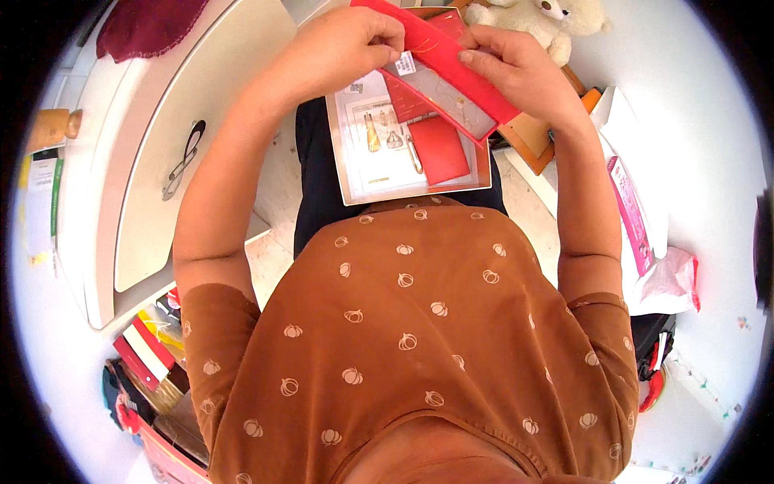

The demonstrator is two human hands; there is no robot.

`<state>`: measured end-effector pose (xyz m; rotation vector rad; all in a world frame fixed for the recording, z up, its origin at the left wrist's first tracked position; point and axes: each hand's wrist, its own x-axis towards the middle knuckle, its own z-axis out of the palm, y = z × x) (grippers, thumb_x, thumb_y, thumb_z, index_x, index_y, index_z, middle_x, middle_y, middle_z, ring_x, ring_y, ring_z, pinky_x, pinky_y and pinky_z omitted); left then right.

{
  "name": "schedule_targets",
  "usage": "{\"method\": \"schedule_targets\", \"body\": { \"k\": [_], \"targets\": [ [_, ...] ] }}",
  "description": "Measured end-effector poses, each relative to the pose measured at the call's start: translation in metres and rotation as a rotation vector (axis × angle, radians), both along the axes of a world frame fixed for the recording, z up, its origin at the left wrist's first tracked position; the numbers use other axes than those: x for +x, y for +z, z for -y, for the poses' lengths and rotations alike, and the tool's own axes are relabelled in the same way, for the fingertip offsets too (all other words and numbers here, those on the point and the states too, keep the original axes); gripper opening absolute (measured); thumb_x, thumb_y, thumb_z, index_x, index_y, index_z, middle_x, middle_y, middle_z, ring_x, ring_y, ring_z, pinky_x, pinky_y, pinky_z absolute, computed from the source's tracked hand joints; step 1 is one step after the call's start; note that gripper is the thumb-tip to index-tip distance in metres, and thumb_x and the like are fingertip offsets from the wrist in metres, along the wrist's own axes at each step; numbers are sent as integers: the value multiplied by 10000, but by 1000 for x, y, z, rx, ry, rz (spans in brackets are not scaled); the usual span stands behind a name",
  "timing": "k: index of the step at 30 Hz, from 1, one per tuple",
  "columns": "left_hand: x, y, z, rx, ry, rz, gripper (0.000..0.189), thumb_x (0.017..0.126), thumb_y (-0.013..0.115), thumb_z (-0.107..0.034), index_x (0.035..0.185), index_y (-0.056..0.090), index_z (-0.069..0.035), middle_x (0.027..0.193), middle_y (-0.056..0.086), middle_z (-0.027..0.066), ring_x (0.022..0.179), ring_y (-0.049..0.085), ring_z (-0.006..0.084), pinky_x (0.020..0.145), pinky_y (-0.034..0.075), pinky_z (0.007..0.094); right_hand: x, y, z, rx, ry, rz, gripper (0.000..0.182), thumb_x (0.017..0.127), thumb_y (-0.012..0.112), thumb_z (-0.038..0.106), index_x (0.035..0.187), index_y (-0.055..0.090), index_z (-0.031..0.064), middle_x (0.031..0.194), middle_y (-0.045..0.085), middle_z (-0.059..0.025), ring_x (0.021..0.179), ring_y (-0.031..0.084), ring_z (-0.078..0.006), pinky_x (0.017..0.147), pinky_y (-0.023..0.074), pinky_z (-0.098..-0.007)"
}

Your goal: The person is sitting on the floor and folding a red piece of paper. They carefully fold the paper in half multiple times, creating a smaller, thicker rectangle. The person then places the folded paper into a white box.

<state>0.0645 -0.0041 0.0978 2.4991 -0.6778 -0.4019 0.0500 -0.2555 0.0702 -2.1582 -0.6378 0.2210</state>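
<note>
Both hands hold a long red box (462,75) with a clear window on its side, slanting over an open white box (417,195) on the lap. My left hand (357,45) grips its upper left end, beside a small white label. Toward the other end, my right hand (514,69) has its thumb on the red flap and its fingers behind. Thin gold-coloured pieces show through the window. Inside the white box lie a red square packet (439,151), a metal clip-like piece (415,155) and a printed sheet with pictures of bottles (372,136).
A cream cabinet door with a looped metal handle (184,160) stands at the left. A white teddy bear (544,24) sits beyond the box. Brown wooden frames (529,139) lie to the right, near a pink box (630,215) and a plastic bag (668,281).
</note>
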Motion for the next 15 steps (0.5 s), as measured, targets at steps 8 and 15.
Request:
{"method": "schedule_targets", "body": {
  "k": [8, 15],
  "targets": [
    [-7, -15, -2, 179, -63, 310, 137, 813, 692, -161, 887, 694, -46, 767, 685, 117, 734, 669, 269, 702, 517, 365, -4, 6, -8, -97, 25, 28, 177, 987, 558, 169, 1028, 633, 14, 771, 579, -11, 725, 504, -92, 670, 454, -275],
    [-19, -11, -11, 32, -122, 285, 207, 763, 729, -105, 950, 668, -41, 817, 660, 104, 767, 637, 268, 750, 524, 370, -3, 2, -4, -73, 74, 46, 165, 984, 562, 164, 1020, 618, 13, 763, 561, -20, 715, 489, -102, 663, 443, -278]
  ]
}}
